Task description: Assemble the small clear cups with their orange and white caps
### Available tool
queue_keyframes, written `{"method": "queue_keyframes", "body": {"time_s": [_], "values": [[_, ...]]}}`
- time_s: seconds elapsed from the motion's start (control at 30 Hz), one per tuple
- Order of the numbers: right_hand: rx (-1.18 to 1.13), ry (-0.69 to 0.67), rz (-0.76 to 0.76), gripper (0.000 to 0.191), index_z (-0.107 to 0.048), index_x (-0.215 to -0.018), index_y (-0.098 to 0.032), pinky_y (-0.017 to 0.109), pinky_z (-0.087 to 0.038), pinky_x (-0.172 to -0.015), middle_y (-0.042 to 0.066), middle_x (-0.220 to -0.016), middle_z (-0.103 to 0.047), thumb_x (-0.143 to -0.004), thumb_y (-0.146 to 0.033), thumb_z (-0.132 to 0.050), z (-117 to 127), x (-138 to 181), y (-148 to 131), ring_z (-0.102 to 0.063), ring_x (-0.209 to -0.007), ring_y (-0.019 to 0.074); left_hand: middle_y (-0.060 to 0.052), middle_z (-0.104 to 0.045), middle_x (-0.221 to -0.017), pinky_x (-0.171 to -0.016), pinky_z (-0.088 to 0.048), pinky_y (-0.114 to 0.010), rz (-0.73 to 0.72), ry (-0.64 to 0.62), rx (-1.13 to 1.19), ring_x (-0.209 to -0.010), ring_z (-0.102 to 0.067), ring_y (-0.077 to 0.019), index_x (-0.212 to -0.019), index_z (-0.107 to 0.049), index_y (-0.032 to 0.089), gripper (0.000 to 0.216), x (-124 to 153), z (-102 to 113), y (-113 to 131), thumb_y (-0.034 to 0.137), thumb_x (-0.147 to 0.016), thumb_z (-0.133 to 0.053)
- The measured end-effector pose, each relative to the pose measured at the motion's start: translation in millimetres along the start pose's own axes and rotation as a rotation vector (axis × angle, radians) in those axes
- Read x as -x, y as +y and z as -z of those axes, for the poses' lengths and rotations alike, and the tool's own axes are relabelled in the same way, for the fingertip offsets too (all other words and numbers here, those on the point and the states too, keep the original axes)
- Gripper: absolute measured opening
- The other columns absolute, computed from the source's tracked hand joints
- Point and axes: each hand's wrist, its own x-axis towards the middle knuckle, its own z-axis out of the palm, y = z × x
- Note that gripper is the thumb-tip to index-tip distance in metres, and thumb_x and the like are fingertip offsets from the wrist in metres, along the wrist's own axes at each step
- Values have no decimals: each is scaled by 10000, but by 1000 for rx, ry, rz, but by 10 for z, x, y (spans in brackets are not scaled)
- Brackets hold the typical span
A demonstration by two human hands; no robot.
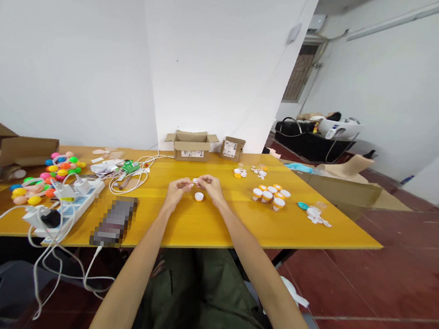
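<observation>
My left hand (pixel 178 189) and my right hand (pixel 209 185) meet over the middle of the table, their fingertips pinched. Between them is a small white plastic part (pixel 195 181), too small to make out in detail; both hands appear to grip it. Just below the fingers, a small round white cup or cap (pixel 199 196) stands on the wooden table (pixel 204 229). To the right of my right hand, several small clear jars with white and orange lids (pixel 267 196) stand in a cluster.
White pieces (pixel 314 214) and a teal ring (pixel 302 205) lie far right. Behind are small white parts (pixel 258 171) and cardboard boxes (pixel 190 148) (pixel 232 149). Left are a phone (pixel 114 221), a power strip (pixel 74 206) with cables, and colourful balls (pixel 63 166).
</observation>
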Motion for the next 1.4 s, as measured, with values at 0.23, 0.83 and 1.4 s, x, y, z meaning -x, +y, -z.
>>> {"method": "queue_keyframes", "body": {"time_s": [0.23,0.83,1.4], "values": [[-8,-114,-11,284,-696,-719,-203,333,-607,-720,23,-757,-740,-562,-367,-866,-40,29,14,-705,-714,183,-39,-732,-771,-737,-530,-326,-16,29,5,-696,-646,-162,-754,-722,176,249,-36,27,-59,367,-625,-816],[21,-214,5,390,-711,-740,-206,318,-579,-695,9,-724,-737,-521,-489,-868,-96,117,-124,-691,-672,174,-31,-713,-792,-663,-505,-279,-1,10,-9,-702,-642,-149,-786,-673,177,306,-20,11,-62,427,-662,-799],[85,-130,79,330,-686,-746,-220,308,-565,-632,9,-668,-716,-598,-475,-832,-63,67,-100,-678,-622,184,-33,-737,-916,-779,-501,-307,-114,10,-228,-867,-662,-190,-916,-699,219,394,-3,-52,2,243,-554,-852]]}}
